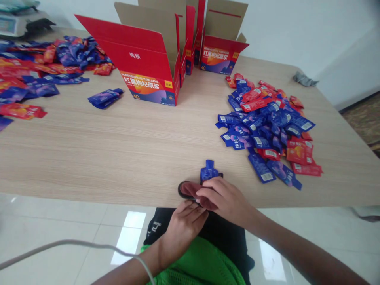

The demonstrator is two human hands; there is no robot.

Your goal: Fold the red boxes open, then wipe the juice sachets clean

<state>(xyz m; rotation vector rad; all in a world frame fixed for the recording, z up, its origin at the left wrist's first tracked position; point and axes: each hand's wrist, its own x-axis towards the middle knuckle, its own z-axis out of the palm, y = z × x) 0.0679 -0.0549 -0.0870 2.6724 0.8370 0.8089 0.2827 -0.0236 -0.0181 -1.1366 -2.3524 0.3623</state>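
while right hand [227, 198] holds it, maroon item [189, 189], rounded, black-rimmed

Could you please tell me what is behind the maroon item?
A blue pouch; its near end is covered by the maroon item and right hand. A dark piece beside it is too hidden to identify.

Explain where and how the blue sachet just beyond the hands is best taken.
Probably pinch the blue sachet by its narrow neck, coming from the far side: the neck lies uncovered, pointing away from the right hand, which seems to hide the near end.
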